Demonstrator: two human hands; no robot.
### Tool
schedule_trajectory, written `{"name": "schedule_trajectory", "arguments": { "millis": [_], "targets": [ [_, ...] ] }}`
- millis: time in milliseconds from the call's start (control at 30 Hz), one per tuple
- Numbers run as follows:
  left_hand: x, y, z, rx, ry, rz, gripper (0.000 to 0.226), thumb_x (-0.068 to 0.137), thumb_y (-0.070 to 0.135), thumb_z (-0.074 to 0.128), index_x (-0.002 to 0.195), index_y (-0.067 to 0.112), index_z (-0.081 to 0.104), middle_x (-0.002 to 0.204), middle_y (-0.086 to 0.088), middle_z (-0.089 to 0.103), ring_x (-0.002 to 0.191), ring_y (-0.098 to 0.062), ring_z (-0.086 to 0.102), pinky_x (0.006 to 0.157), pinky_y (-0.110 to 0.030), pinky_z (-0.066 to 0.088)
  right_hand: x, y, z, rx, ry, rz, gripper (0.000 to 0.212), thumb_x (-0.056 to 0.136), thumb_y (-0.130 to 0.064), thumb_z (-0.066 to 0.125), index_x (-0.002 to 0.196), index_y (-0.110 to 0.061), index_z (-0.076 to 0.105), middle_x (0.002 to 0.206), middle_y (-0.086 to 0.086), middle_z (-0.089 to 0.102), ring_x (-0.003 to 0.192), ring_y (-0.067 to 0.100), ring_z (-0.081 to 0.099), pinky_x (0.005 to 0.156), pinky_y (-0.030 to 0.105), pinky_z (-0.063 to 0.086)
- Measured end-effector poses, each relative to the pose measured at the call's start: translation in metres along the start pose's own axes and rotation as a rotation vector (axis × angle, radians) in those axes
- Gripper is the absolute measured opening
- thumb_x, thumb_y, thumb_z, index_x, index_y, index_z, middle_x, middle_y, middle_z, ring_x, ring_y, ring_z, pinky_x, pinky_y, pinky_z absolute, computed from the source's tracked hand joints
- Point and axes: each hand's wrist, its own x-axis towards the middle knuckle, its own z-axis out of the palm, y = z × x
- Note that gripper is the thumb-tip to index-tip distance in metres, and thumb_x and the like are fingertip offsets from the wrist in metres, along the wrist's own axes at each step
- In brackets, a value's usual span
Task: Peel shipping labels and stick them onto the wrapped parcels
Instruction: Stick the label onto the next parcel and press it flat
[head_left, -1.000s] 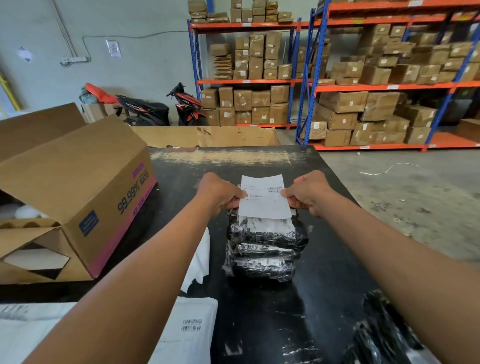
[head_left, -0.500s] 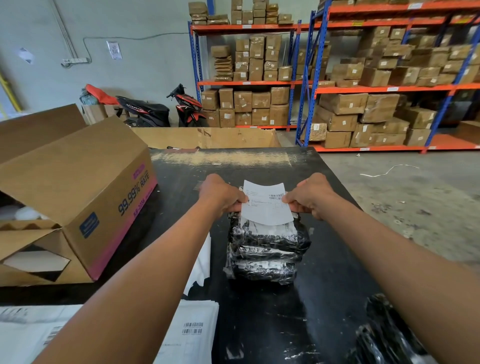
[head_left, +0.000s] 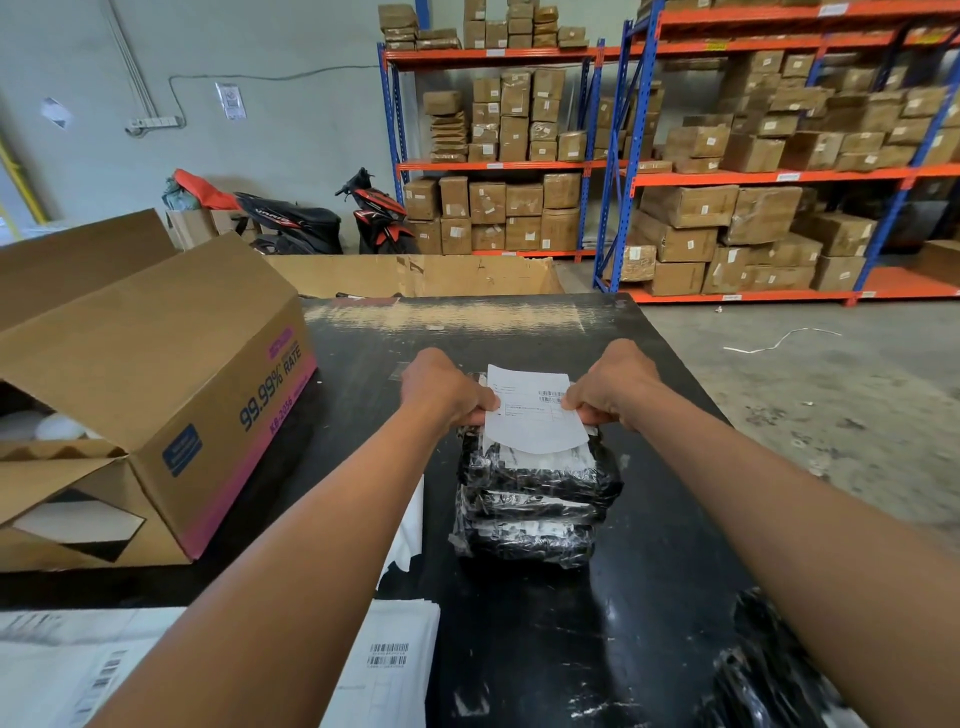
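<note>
While both arms reach forward over the black table (head_left: 675, 545), each hand pinches one side edge of a white shipping label (head_left: 532, 410). The left hand (head_left: 444, 389) is closed on the label's left edge, knuckles up. The right hand (head_left: 610, 384) is closed on the right edge in the same manner. The label is held roughly flat, printed side up, with a barcode near its far right corner. Its near edge curves down and overlaps the top of the stack of wrapped parcels (head_left: 535, 499); whether it touches the wrapping cannot be told.

The stack consists of several flat parcels in glossy black film, one upon another, standing near the middle of the table. White patches show on the top parcel just below the label.

To the left of the stack, an open cardboard box (head_left: 171, 395) lies on its side with its flaps spread; its side panel bears the print "99.99% RATE" above a pink band. At the near left edge, white printed sheets (head_left: 384, 670) with barcodes lie flat on the table. At the near right corner, more black wrapped parcels (head_left: 763, 670) are partly in view.

Beyond the table stand blue-and-orange shelves (head_left: 613, 171) loaded with brown cartons, and two scooters (head_left: 332, 218) are parked by the wall.
</note>
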Motion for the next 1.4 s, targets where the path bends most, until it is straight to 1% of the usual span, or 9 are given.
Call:
{"name": "schedule_trajectory", "arguments": {
  "millis": [100,233,467,567,767,900,1067,1300,1400],
  "targets": [
    [-0.001,-0.003,0.000,0.049,0.026,0.025,0.036,0.069,0.003,0.086,0.061,0.008,0.051,0.048,-0.007,0.065,0.065,-0.027,0.074,0.071,-0.041,0.062,-0.001,0.000,0.001,-0.017,-0.001,-0.013,0.018,0.077,-0.006,0.082,0.086,0.005,0.071,0.072,0.015,0.073,0.042,0.016,0.061,0.041,0.019,0.046],
    [-0.003,-0.004,0.001,0.168,0.046,0.078,0.026,0.071,0.011,0.085,0.061,0.007,0.061,0.059,-0.010,0.070,0.041,-0.008,0.061,0.057,-0.025,0.058,-0.001,0.003,0.001,-0.026,0.000,-0.022,0.018,0.077,-0.006,0.081,0.087,0.004,0.072,0.071,0.015,0.074,0.044,0.015,0.064,0.041,0.020,0.046],
    [0.000,-0.006,-0.002,0.173,0.022,0.055,0.028,0.073,0.014,0.085,0.063,0.006,0.060,0.066,-0.011,0.072,0.042,-0.008,0.061,0.048,-0.019,0.053,-0.003,0.006,-0.001,-0.015,0.001,-0.017,0.018,0.078,-0.007,0.081,0.075,-0.004,0.064,0.072,0.013,0.074,0.047,0.015,0.065,0.036,0.016,0.041],
    [0.000,-0.005,-0.006,0.109,-0.058,0.013,0.026,0.074,0.014,0.085,0.069,0.004,0.061,0.066,-0.011,0.071,0.037,-0.006,0.060,0.035,-0.012,0.043,-0.002,0.007,0.000,0.025,-0.014,-0.023,0.020,0.076,-0.005,0.081,0.076,-0.002,0.061,0.077,0.016,0.074,0.055,0.019,0.068,0.053,0.026,0.056],
    [0.002,-0.007,-0.007,-0.013,-0.146,-0.028,0.032,0.069,0.004,0.086,0.091,-0.007,0.066,0.084,-0.018,0.075,0.068,-0.024,0.074,0.068,-0.032,0.062,-0.002,0.008,0.002,0.035,-0.009,-0.041,0.021,0.076,-0.001,0.081,0.075,-0.002,0.059,0.081,0.018,0.073,0.060,0.023,0.068,0.075,0.039,0.062],
    [0.003,-0.008,-0.006,0.085,-0.099,0.014,0.025,0.071,0.012,0.087,0.082,-0.001,0.070,0.073,-0.014,0.075,0.048,-0.015,0.066,0.062,-0.026,0.061,-0.005,0.008,0.000,0.044,-0.008,-0.041,0.023,0.076,-0.002,0.080,0.076,-0.004,0.058,0.083,0.018,0.074,0.063,0.024,0.070,0.064,0.031,0.060],
    [0.005,-0.009,-0.005,0.226,-0.080,0.081,0.027,0.073,0.020,0.086,0.082,-0.003,0.075,0.074,-0.014,0.075,0.059,-0.018,0.066,0.076,-0.034,0.061,-0.002,0.011,0.001,0.063,-0.004,-0.054,0.024,0.076,-0.003,0.082,0.075,-0.004,0.058,0.082,0.017,0.073,0.060,0.022,0.069,0.071,0.037,0.062],
    [0.005,-0.018,-0.018,0.236,-0.203,0.135,0.024,0.073,0.020,0.085,0.074,0.011,0.063,0.072,-0.005,0.069,0.060,-0.013,0.059,0.061,-0.026,0.048,0.001,0.018,-0.001,0.097,-0.074,-0.080,0.027,0.073,0.000,0.083,0.084,-0.004,0.058,0.083,0.020,0.073,0.068,0.026,0.072,0.080,0.045,0.061],
    [0.006,-0.020,-0.018,0.259,-0.228,0.180,0.022,0.078,0.018,0.082,0.078,0.011,0.061,0.079,-0.003,0.065,0.075,-0.018,0.059,0.075,-0.030,0.049,0.001,0.022,0.000,0.117,-0.080,-0.124,0.028,0.074,0.001,0.082,0.082,-0.008,0.057,0.086,0.017,0.072,0.064,0.024,0.070,0.081,0.045,0.060]
  ]
}}
